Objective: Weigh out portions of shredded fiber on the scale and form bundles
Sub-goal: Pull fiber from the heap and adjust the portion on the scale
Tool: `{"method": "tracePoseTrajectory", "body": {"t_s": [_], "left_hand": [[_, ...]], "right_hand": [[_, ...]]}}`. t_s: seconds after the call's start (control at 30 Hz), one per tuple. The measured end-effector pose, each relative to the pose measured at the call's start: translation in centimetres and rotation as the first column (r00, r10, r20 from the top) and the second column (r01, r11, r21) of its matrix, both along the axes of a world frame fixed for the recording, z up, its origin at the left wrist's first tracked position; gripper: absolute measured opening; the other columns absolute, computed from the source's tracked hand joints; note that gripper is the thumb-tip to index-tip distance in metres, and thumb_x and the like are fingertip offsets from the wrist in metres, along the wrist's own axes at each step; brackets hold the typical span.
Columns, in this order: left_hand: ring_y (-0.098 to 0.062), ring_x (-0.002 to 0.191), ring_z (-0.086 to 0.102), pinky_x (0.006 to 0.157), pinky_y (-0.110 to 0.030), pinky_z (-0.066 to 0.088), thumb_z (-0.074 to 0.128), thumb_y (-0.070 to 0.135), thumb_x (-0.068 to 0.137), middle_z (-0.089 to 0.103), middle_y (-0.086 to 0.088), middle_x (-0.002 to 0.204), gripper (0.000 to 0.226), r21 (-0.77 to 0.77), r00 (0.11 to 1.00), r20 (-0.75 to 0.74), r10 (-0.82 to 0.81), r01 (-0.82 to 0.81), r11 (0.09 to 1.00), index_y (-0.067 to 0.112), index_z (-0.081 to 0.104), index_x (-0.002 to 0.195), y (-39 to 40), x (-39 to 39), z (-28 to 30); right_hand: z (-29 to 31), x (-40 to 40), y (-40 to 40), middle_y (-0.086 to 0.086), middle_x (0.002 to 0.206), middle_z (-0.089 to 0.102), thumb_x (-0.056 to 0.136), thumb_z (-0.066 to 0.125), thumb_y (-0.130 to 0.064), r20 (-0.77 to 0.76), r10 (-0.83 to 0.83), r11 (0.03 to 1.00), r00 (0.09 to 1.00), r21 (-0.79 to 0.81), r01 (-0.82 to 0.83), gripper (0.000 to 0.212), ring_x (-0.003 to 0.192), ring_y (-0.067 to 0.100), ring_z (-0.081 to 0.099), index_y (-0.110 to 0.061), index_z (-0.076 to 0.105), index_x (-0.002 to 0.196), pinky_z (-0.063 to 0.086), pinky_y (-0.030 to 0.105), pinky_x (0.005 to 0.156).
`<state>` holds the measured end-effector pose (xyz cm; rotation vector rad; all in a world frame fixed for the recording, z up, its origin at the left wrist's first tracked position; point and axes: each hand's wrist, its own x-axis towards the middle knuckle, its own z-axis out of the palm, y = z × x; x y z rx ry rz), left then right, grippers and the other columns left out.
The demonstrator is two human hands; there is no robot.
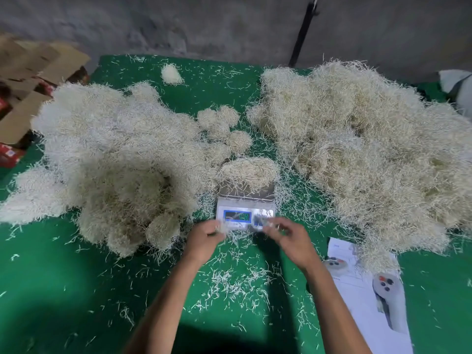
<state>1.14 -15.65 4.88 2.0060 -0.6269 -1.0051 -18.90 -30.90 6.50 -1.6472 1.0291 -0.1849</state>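
A small digital scale [245, 200] with a blue display sits mid-table on the green cloth [63, 290]. A portion of pale shredded fiber [247, 169] lies on its steel pan. Just in front of the display, my left hand [204, 241] pinches a small tuft of fiber. My right hand [291, 240] is level with it, fingers curled round a few strands; motion blur hides the detail. A big heap of fiber [370, 149] fills the right side. Rounded fiber bundles [115, 159] are piled on the left.
Several small bundles [222, 123] lie behind the scale, one lone tuft [171, 74] farther back. White paper sheets [362, 290] with printed pictures lie at right front. Cardboard boxes [33, 72] stand off the table's left. Loose strands litter the cloth. A grey wall stands behind.
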Motion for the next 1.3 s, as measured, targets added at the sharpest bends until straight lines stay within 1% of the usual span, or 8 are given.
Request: {"method": "tracePoseTrajectory", "body": {"t_s": [0.17, 0.3, 0.43, 0.63, 0.83, 1.03, 1.2, 1.3], "left_hand": [[-0.007, 0.041, 0.036, 0.044, -0.019, 0.030, 0.069, 0.026, 0.096, 0.046, 0.005, 0.058, 0.023, 0.233, 0.965, 0.101, -0.241, 0.213, 0.949, 0.012, 0.064, 0.079, -2.3, 2.4, -0.1], [-0.010, 0.092, 0.060, 0.069, -0.018, 0.046, 0.059, 0.033, 0.101, 0.059, -0.002, 0.110, 0.036, -0.029, 0.932, 0.338, 0.130, -0.128, 0.991, 0.011, 0.055, 0.129, -9.0, 3.6, 2.6], [-0.027, 0.142, 0.040, 0.113, -0.046, 0.039, 0.050, 0.037, 0.105, 0.031, -0.010, 0.161, 0.061, -0.197, 0.954, 0.173, 0.244, -0.209, 0.958, 0.021, 0.026, 0.158, -14.5, 5.0, 3.1], [-0.017, 0.102, 0.066, 0.083, -0.036, 0.059, 0.053, 0.042, 0.103, 0.065, -0.013, 0.131, 0.025, -0.095, 0.828, -0.512, 0.226, -0.316, 0.944, 0.025, 0.067, 0.115, -18.2, 2.8, 2.5], [-0.024, 0.107, 0.071, 0.081, -0.038, 0.060, 0.036, 0.066, 0.101, 0.067, -0.009, 0.131, 0.058, -0.041, 0.577, -0.769, 0.273, -0.472, 0.881, 0.021, 0.065, 0.122, -15.5, 0.9, 1.6], [-0.032, 0.137, 0.050, 0.103, -0.037, 0.043, 0.040, 0.064, 0.099, 0.049, -0.014, 0.152, 0.067, -0.016, 0.571, -0.782, 0.250, -0.419, 0.908, 0.017, 0.048, 0.146, -17.7, 1.5, 7.5], [-0.021, 0.135, 0.052, 0.111, -0.033, 0.044, 0.029, 0.033, 0.112, 0.044, -0.006, 0.155, 0.044, -0.127, 0.706, -0.671, 0.226, -0.410, 0.903, 0.014, 0.043, 0.149, -16.2, 2.0, 8.7], [-0.034, 0.131, 0.056, 0.109, -0.046, 0.044, 0.039, 0.038, 0.107, 0.060, -0.022, 0.138, 0.048, -0.125, 0.643, -0.757, 0.114, -0.314, 0.941, 0.006, 0.058, 0.137, -16.2, 0.9, 11.5]], "right_hand": [[-0.8, 2.2, -3.8, 0.000, 0.125, 0.069, 0.100, 0.062, -0.041, -0.241, -0.015, 0.983, 0.970, -0.182, -0.030, 0.041, 0.083, 0.004, 0.065, -0.019, 0.063, 0.133, 0.056, 0.033, 0.095], [0.2, 7.7, -8.3, 0.015, 0.156, 0.042, 0.105, 0.047, -0.052, -0.063, -0.307, 0.890, 0.950, -0.373, 0.263, 0.066, 0.131, 0.026, 0.055, -0.012, 0.035, 0.156, 0.046, 0.047, 0.110], [0.8, 13.3, -11.8, 0.019, 0.160, 0.034, 0.106, 0.044, -0.051, 0.115, -0.262, 0.920, 0.958, -0.269, 0.284, 0.069, 0.127, 0.022, 0.053, -0.014, 0.023, 0.160, 0.047, 0.040, 0.103], [-1.0, 17.2, -9.3, 0.005, 0.154, 0.050, 0.084, 0.064, -0.077, 0.255, -0.306, 0.951, 0.917, 0.045, 0.304, 0.080, 0.137, 0.025, 0.051, -0.034, 0.046, 0.149, 0.041, 0.052, 0.113], [-0.4, 16.3, -12.6, 0.012, 0.122, 0.066, 0.096, 0.071, -0.024, 0.203, -0.828, 0.546, 0.523, 0.502, 0.671, 0.056, 0.100, 0.032, 0.063, -0.009, 0.048, 0.145, 0.050, 0.039, 0.097], [2.6, 15.3, -4.8, 0.009, 0.147, 0.056, 0.105, 0.052, -0.018, 0.267, -0.244, 0.917, 0.932, -0.248, 0.311, 0.041, 0.138, 0.018, 0.047, -0.013, 0.055, 0.145, 0.036, 0.047, 0.119], [8.6, 16.0, -4.6, -0.010, 0.161, 0.040, 0.099, 0.024, -0.071, 0.246, -0.077, 0.935, 0.966, -0.319, 0.156, 0.069, 0.144, 0.009, 0.040, -0.032, 0.047, 0.151, 0.029, 0.049, 0.123], [10.6, 14.9, -6.4, -0.011, 0.157, 0.044, 0.103, 0.045, -0.059, 0.384, -0.173, 0.903, 0.907, -0.304, 0.302, 0.050, 0.140, 0.012, 0.047, -0.042, 0.046, 0.150, 0.037, 0.049, 0.118]]}}
